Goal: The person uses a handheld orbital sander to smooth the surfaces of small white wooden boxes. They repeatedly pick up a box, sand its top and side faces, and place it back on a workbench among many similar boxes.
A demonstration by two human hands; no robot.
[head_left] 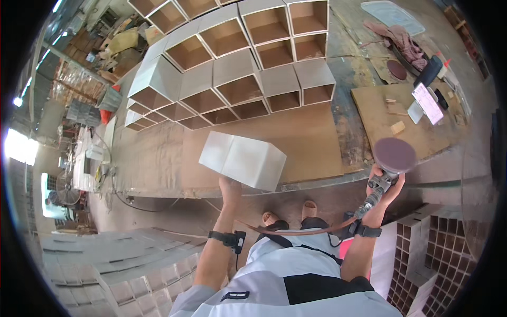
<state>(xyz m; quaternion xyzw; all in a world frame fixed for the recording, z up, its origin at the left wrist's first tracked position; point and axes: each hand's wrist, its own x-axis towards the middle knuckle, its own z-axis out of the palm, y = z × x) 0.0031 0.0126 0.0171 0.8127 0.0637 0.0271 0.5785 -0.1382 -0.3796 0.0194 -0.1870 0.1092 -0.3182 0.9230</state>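
My left hand (229, 186) grips a white box (244, 158) from below, at the front edge of the table; most of the fingers are hidden behind the box. The box is tilted, its smooth outer faces turned up. To the right, my right hand (392, 189) is wrapped round an air sander (381, 182). Its round purple-brown sanding disc (395, 155) faces up, away from the box. A brown hose (317, 231) runs from the sander's fitting across the front of my body.
Stacked white open-fronted boxes (232, 87) stand on the far side of the worktable (306, 153). A board (364, 108) at right carries small wood blocks and a phone-like device (426, 103). More box stacks flank me, left (127, 264) and right (422, 253). A fan (67, 187) stands far left.
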